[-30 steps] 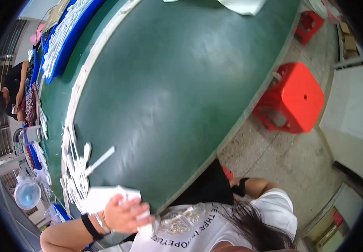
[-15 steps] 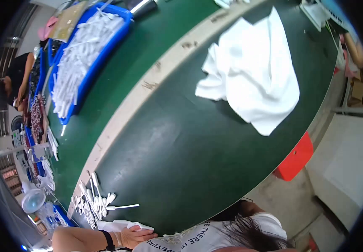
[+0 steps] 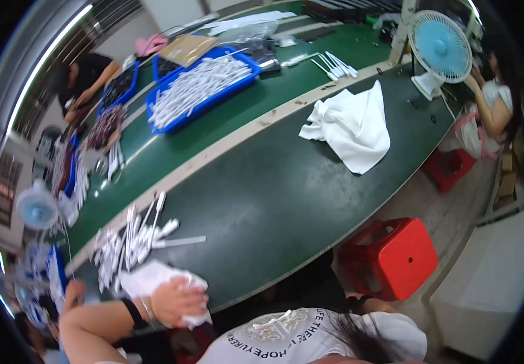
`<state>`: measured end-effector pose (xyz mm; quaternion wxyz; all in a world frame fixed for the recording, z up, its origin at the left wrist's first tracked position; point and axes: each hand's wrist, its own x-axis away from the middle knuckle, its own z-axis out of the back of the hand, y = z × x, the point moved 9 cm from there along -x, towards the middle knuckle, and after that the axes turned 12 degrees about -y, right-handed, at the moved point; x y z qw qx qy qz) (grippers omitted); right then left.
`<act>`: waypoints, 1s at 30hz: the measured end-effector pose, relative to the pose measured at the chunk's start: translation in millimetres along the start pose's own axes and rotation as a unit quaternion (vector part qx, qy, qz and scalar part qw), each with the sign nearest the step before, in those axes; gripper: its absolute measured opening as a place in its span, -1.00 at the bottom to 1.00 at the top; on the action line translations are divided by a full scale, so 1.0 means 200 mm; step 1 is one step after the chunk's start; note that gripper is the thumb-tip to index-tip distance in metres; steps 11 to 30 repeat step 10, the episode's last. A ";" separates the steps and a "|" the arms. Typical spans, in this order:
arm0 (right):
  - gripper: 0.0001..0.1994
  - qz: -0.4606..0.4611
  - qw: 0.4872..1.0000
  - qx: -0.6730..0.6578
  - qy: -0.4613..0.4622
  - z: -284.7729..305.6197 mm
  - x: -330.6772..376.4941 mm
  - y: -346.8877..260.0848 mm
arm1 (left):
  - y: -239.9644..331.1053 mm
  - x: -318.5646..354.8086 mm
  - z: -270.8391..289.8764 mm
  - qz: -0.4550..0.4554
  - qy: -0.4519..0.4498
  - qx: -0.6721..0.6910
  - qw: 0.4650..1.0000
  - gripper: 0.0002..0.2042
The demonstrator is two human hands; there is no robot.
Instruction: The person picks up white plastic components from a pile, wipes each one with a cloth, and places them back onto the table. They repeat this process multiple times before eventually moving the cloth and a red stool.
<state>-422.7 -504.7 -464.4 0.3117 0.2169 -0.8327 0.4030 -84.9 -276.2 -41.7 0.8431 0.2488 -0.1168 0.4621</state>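
My left hand [image 3: 180, 301] is at the table's near left edge, fingers bent over a white cloth [image 3: 147, 278] and gripping it. A dark band circles that wrist. Just beyond the cloth lies a loose pile of slim white plastic sticks [image 3: 130, 242] with wider ends; one [image 3: 180, 241] points out to the right. Of my right arm, only a small part with a dark band shows beside the white shirt; the right hand itself is hidden. A larger crumpled white cloth [image 3: 356, 130] rests farther off on the dark green table [image 3: 244, 200].
Beyond a pale divider strip [image 3: 213, 151], a blue tray [image 3: 198, 109] is heaped with white sticks. A fan [image 3: 440, 45] stands at the far right near a seated person [image 3: 495, 100]. Red stools [image 3: 404, 258] are beside the table. Another person [image 3: 89, 79] works at far left.
The view has tilted up, bringing in the fan, more stools and the far table. My left hand now lies farther over the near cloth, which shows more fully beside the stick pile.
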 end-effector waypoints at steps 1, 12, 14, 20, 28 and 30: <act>-0.64 -0.007 1.000 0.010 0.001 0.00 0.09 0.04 | -0.02 -0.02 0.03 0.017 -0.012 0.002 1.000 -0.60; -0.60 0.108 0.976 0.185 -0.031 -0.35 0.69 -0.64 | -0.05 0.17 0.32 0.246 0.241 -0.046 0.938 -0.49; -0.60 0.108 0.976 0.185 -0.031 -0.35 0.69 -0.64 | -0.05 0.17 0.32 0.246 0.241 -0.046 0.938 -0.49; -0.60 0.108 0.976 0.185 -0.031 -0.35 0.69 -0.64 | -0.05 0.17 0.32 0.246 0.241 -0.046 0.938 -0.49; -0.60 0.108 0.976 0.185 -0.031 -0.35 0.69 -0.64 | -0.05 0.17 0.32 0.246 0.241 -0.046 0.938 -0.49; -0.60 0.108 0.976 0.185 -0.031 -0.35 0.69 -0.64 | -0.05 0.17 0.32 0.246 0.241 -0.046 0.938 -0.49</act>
